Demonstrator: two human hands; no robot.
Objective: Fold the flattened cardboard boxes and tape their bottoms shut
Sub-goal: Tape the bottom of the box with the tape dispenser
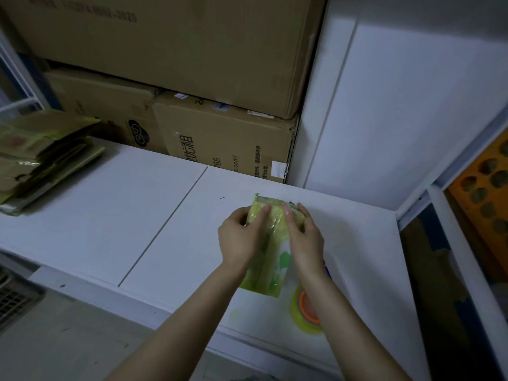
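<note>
Fingers [263, 214] of left hand [239, 239] and right hand [306, 237] grip the box [265, 273], pressing its flaps together. Taping looks next; tape [305, 310] lies just beside the box.

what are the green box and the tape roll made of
The green box: probably thin printed cardboard, with a glossy strip down the middle, maybe clear tape. The tape roll: see-through yellowish plastic film on an orange core, material unclear.

White flat tabletop [110, 215], 1 dark seam across it. Stack of flattened yellow-green cardboard boxes [41, 158] at 10 o'clock. Small green cardboard box [270, 259] at 3 o'clock. Yellow tape roll with orange core [301, 320] at 5 o'clock, near the front edge.
</note>
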